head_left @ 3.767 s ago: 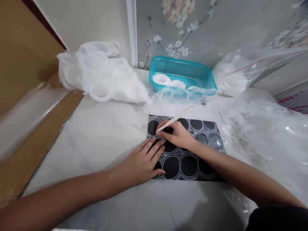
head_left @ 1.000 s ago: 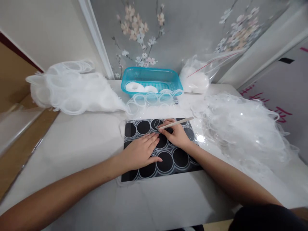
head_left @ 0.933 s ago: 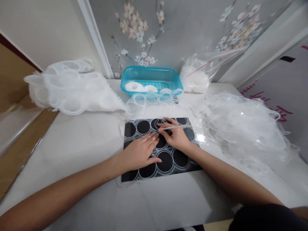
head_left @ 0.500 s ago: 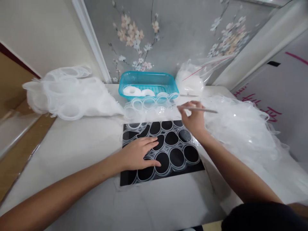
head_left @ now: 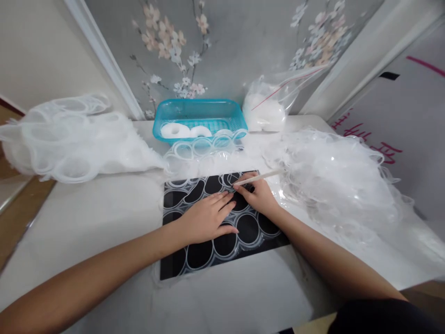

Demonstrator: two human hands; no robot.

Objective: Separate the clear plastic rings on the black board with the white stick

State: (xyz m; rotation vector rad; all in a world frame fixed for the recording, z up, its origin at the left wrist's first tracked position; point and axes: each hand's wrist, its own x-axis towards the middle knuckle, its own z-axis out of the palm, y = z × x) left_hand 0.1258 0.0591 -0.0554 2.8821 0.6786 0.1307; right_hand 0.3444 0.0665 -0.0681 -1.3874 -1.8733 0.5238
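My left hand (head_left: 210,217) lies flat, fingers stretched, on a translucent sheet with round cutouts (head_left: 238,246) spread over a black board (head_left: 199,256). Pinched in my right hand (head_left: 256,192) is a thin pale stick, perhaps tweezers (head_left: 269,174). Its inner end is down at the sheet, just beyond my left fingertips, and the outer end points right. The exact tip is hidden by my fingers. Near the board's far left part, some ring outlines of the sheet look bent and overlapping.
Behind the board stands a blue plastic basket (head_left: 200,104) holding white rings (head_left: 174,131). A clear zip bag (head_left: 266,109) with white contents sits beside it. Piles of translucent ring-cut sheets lie left (head_left: 79,144) and right (head_left: 347,176) on the white table (head_left: 114,204). A flowered wall rises behind.
My right hand has come down and left with the stick, from above the board's far right corner to the sheet beside my left hand. My left hand stays flat. The view has shifted slightly.
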